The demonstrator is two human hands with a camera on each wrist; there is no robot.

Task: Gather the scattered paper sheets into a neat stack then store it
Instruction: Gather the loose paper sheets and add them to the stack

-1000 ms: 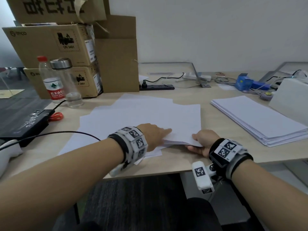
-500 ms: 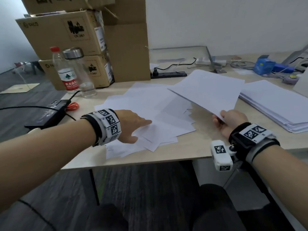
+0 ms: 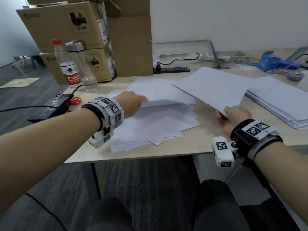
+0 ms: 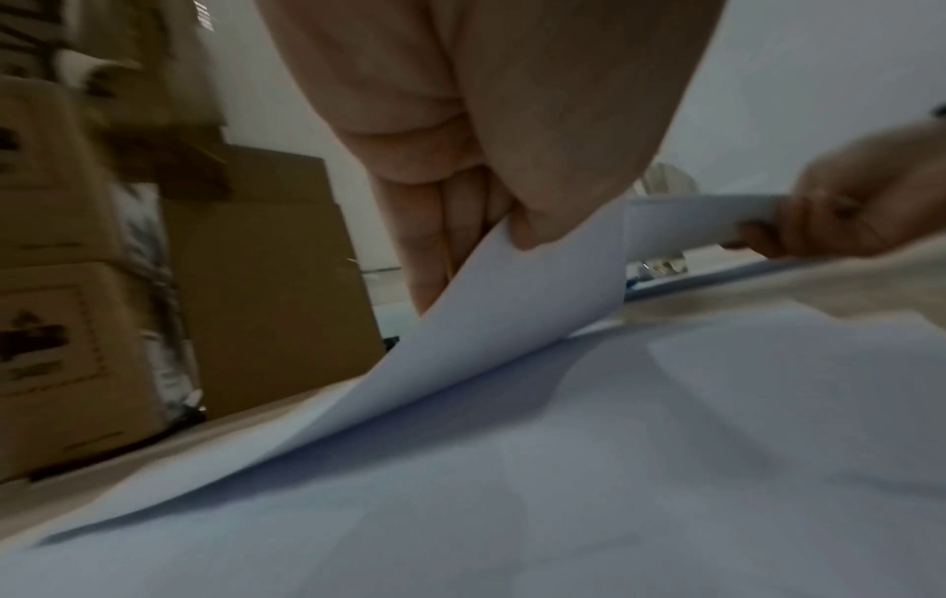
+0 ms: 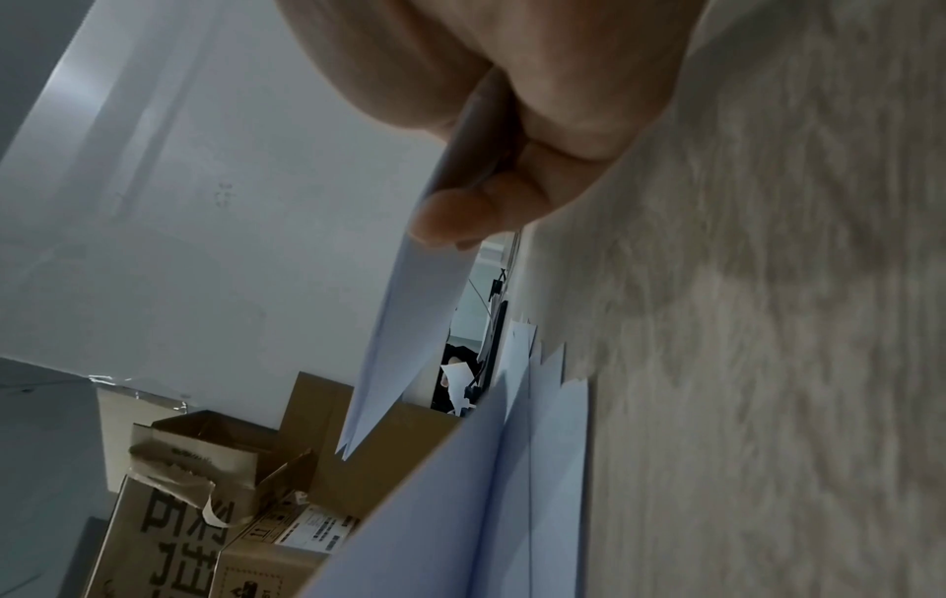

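Presently my left hand [image 3: 133, 104] pinches one scattered sheet [image 3: 160, 105]; my right hand [image 3: 233, 119] grips gathered sheets [image 3: 215, 87], which may slip askew if loosened.

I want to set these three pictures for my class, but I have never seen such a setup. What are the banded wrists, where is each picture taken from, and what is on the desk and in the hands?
No machine here: a person works with bare hands, wearing patterned bands and small cameras on both wrists. The wide picture comes from a head camera looking down; the other two look along each hand.

On the desk lie scattered sheets, with a neat stack to the right. Boxes, two bottles and cables stand behind.

The left hand pinches and lifts the edge of one sheet. The right hand holds gathered sheets above the desk.
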